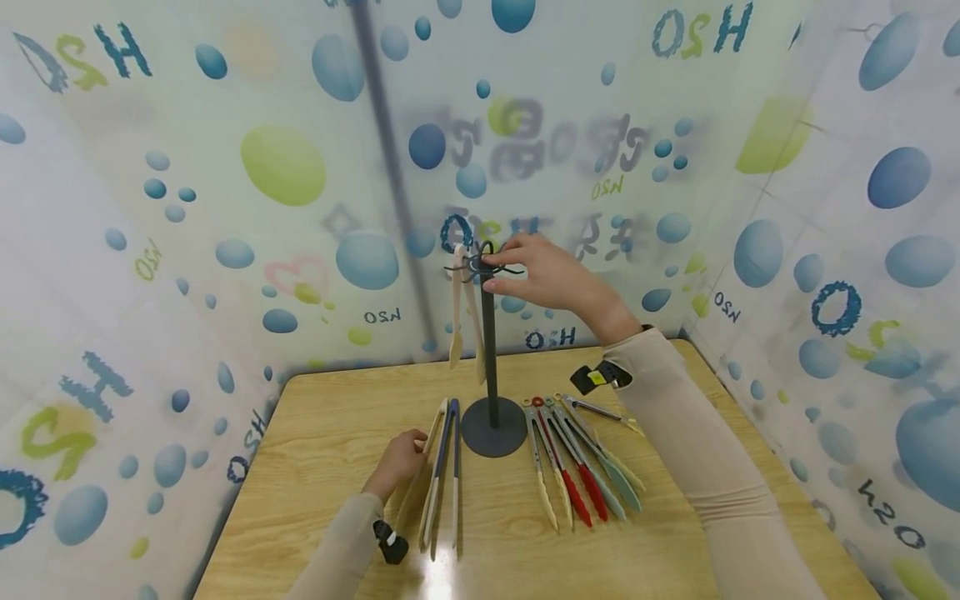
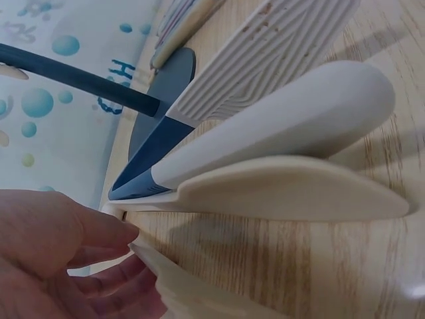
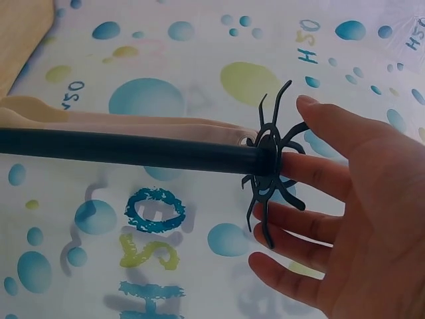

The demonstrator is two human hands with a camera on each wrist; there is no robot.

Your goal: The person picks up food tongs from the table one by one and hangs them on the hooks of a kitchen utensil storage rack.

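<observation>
A black hook stand (image 1: 491, 350) stands upright on its round base. Beige tongs (image 1: 456, 308) hang from a hook on its left side. At the top, my right hand (image 1: 547, 271) touches the ring of hooks (image 3: 269, 159), its fingers spread and loosely extended around the prongs. My left hand (image 1: 401, 458) is low on the table, left of the base. Its thumb and fingers pinch one arm of beige tongs (image 2: 285, 189) that lie spread on the wood. Right beside these lie tongs with dark blue handles and pale grey ends (image 2: 285, 119).
Right of the base lies a row of several tongs, including red-tipped tongs (image 1: 577, 492), grey-green tongs (image 1: 622, 483) and small tongs (image 1: 600, 410) behind. All rest on the wooden table (image 1: 322, 433). Patterned curtain (image 1: 292, 167) closes off the back and both sides.
</observation>
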